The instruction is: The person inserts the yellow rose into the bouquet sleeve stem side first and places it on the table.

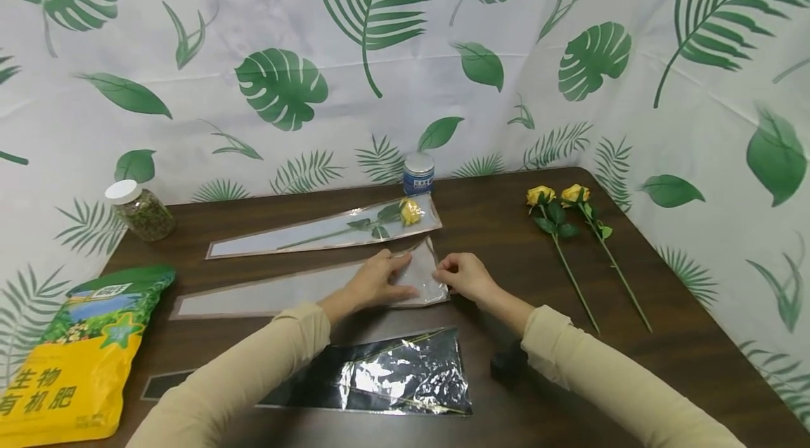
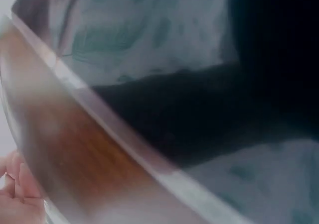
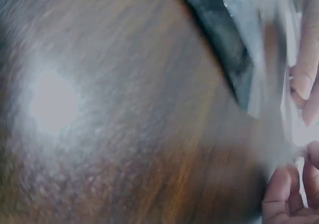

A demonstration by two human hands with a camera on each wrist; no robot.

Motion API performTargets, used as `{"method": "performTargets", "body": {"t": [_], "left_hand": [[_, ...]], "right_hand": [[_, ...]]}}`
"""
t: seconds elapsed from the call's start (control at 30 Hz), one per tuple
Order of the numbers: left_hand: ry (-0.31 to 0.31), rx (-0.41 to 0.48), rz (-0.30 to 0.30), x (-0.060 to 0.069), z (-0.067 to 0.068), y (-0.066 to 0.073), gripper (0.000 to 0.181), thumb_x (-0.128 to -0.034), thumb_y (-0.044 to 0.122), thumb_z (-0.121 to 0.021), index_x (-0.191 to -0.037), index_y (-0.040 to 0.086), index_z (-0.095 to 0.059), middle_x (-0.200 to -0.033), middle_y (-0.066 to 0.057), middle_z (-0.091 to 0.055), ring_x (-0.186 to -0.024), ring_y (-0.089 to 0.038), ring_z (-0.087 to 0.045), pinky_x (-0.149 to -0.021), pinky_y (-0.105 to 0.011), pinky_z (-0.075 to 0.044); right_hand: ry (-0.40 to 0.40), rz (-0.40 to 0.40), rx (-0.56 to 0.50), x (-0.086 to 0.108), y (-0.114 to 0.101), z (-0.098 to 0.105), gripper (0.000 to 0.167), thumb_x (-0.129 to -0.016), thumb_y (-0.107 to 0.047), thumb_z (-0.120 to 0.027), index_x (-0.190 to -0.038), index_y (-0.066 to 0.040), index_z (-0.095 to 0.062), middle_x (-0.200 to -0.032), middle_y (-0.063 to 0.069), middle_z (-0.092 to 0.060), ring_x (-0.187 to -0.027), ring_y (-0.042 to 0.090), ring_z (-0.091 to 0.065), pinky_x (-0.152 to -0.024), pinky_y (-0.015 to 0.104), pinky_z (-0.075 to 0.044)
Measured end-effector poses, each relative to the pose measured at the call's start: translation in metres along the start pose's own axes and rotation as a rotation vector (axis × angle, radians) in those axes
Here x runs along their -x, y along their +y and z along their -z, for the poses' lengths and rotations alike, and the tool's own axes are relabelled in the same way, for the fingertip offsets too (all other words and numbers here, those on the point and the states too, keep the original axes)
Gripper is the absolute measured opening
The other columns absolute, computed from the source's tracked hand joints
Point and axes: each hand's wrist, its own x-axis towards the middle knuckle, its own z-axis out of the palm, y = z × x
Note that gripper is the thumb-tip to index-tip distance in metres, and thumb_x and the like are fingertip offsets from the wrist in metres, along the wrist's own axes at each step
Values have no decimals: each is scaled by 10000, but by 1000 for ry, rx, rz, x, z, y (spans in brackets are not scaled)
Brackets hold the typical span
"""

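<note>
A white tapered flower sleeve (image 1: 253,293) with a clear border lies across the middle of the table. My left hand (image 1: 375,279) rests on it near the wide end, thumb and fingers spread. At that end's right edge my right hand (image 1: 466,274) pinches the sleeve's film between thumb and fingers. Behind lies another white sleeve (image 1: 253,244) with a yellow rose (image 1: 410,212) inside it. In front is a black sleeve (image 1: 405,370), partly hidden by my left arm. Fingertips (image 3: 279,189) show at the right edge of the right wrist view; the left wrist view is blurred.
Two yellow roses (image 1: 541,195) (image 1: 574,195) with long stems lie at the right. A blue tin (image 1: 418,175) stands at the back, a white-lidded jar (image 1: 144,212) at the back left. A yellow and green bag (image 1: 76,363) lies front left. Something small and black (image 1: 508,366) sits under my right forearm.
</note>
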Motion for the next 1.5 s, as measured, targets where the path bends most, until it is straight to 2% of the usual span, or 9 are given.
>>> {"method": "performTargets", "body": {"t": [0.1,0.2,0.3,0.53,0.67,0.83,1.1,1.27,1.5], "left_hand": [[56,97,22,-2,0,1,546,-786,276,-758,-1235,9,-600,-798,-62,-554,-728,-152,-497,-658,-230,-444],[114,178,60,-3,-1,4,451,-797,219,-750,-1181,10,-638,-860,-102,-641,-789,-204,-588,-718,-269,-496],[157,233,130,-2,-3,8,449,-794,201,-750,-1191,23,-639,-936,-127,-669,-820,-212,-594,-729,-262,-490],[251,393,267,-1,-12,20,367,-780,171,-761,-1122,62,-685,-1084,-120,-668,-891,-192,-551,-761,-282,-448],[296,398,314,0,-18,24,294,-785,168,-754,-1066,91,-716,-1074,-89,-679,-968,-217,-585,-823,-327,-454],[376,364,304,-1,-21,27,202,-792,162,-739,-984,99,-746,-994,-75,-705,-941,-235,-623,-811,-343,-465],[485,442,287,1,-22,25,158,-795,131,-735,-942,75,-751,-971,-89,-716,-938,-237,-640,-809,-299,-481],[536,484,263,0,-21,23,147,-791,100,-736,-930,56,-752,-908,-97,-719,-864,-228,-641,-742,-237,-469],[594,581,243,5,-16,17,157,-802,71,-728,-949,19,-740,-921,-140,-716,-743,-28,-590,-666,-139,-447]], "right_hand": [[-12,-5,-128,0,1,1,118,-886,-39,-604,-919,74,-603,-719,25,-589,-632,94,-524,-569,237,-481],[-17,-73,-242,-2,4,1,172,-908,-45,-585,-1017,87,-595,-732,5,-595,-643,86,-535,-572,230,-495],[-11,-115,-314,-3,7,-2,203,-914,-50,-582,-1056,94,-595,-742,-13,-594,-647,73,-545,-580,228,-524],[20,-64,-452,-5,10,-10,102,-901,-4,-585,-932,91,-568,-700,11,-561,-627,74,-544,-610,264,-557],[46,-50,-466,-7,12,-13,79,-888,2,-602,-895,76,-575,-690,17,-564,-619,77,-547,-593,260,-554],[50,-42,-475,-9,12,-15,94,-886,-9,-611,-886,80,-579,-671,8,-561,-599,72,-540,-586,258,-552],[8,-88,-512,-11,14,-12,198,-958,-105,-523,-929,88,-558,-649,7,-606,-557,114,-634,-563,261,-550],[-3,-121,-539,-13,16,-10,182,-958,-67,-495,-996,104,-543,-646,23,-640,-544,115,-637,-536,238,-538],[1,-144,-543,-19,13,-11,161,-942,-11,-473,-995,125,-543,-614,34,-626,-513,107,-620,-507,226,-527]]}}
